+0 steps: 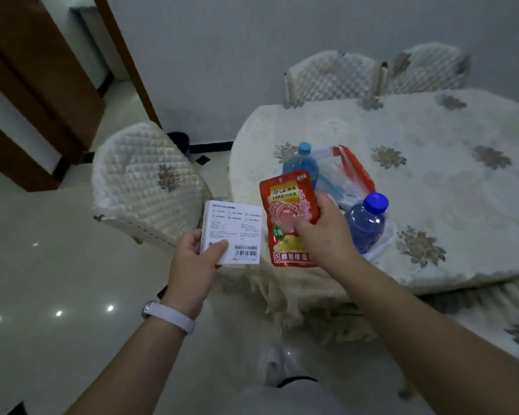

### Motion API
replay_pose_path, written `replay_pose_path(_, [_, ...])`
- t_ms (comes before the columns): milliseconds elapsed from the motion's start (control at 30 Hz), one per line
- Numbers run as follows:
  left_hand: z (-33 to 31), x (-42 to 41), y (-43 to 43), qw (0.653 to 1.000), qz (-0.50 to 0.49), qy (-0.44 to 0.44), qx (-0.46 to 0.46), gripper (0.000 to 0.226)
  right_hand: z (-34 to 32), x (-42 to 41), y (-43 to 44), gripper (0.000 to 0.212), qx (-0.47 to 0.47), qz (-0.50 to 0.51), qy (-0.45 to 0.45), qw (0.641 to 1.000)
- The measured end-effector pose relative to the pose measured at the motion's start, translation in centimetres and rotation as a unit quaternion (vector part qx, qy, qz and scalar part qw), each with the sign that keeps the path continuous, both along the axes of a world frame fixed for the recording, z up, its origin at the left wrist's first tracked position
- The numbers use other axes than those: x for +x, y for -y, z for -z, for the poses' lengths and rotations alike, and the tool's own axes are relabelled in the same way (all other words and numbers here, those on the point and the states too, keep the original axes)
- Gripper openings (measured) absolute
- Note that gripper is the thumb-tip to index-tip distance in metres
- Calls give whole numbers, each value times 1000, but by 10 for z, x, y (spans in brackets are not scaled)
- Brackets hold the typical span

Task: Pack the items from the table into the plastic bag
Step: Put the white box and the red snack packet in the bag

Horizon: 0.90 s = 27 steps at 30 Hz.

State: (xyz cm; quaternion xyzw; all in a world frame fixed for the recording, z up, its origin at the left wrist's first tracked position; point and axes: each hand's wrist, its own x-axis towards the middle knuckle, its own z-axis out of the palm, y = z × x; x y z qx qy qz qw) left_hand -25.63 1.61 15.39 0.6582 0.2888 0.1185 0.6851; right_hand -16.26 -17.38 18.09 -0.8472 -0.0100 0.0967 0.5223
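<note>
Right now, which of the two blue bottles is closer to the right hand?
The bottle with the dark blue cap, just beside the right hand. The other bottle has a light blue cap and stands farther back, behind the red packet.

Only one view is given, taken from the head and directed forward and down. The hands are seen close below the lens, the table (432, 181) a little further to the right, the floor (42, 280) at left.
</note>
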Motion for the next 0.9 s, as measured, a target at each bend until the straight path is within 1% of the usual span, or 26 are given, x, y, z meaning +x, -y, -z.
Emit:
replay_pose_path(67, [-3,34,-1,999,34,2,27,25,-12,23,5,38,5,26,29,999])
replay_pose_path(133, [-4,62,2,997,69,4,23,25,-21,41,10,35,1,48,49,998])
replay_pose_path(200, [-2,85,7,994,103,-3,22,22,-27,53,14,37,-20,68,61,996])
replay_pose_path(267, [0,106,10,990,138,-7,27,19,-28,62,18,35,-39,90,61,993])
replay_pose_path(333, [5,126,12,985,172,-4,23,19,-25,66,21,26,-35,122,63,990])
replay_pose_path(433, [15,152,11,976,215,-12,31,20,-13,63,14,30,-47,156,61,985])
replay_pose_path(533, [27,173,8,963,264,-27,43,20,5,67,3,25,-71,196,37,977])
replay_pose_path(700, [36,210,10,921,383,-50,46,21,15,86,-14,21,-100,275,11,956])
replay_pose_path(767, [37,224,12,894,445,-38,43,22,20,96,-21,16,-124,312,11,942])
replay_pose_path(900, [48,250,23,834,549,-45,35,24,29,113,-31,8,-175,373,-8,911])
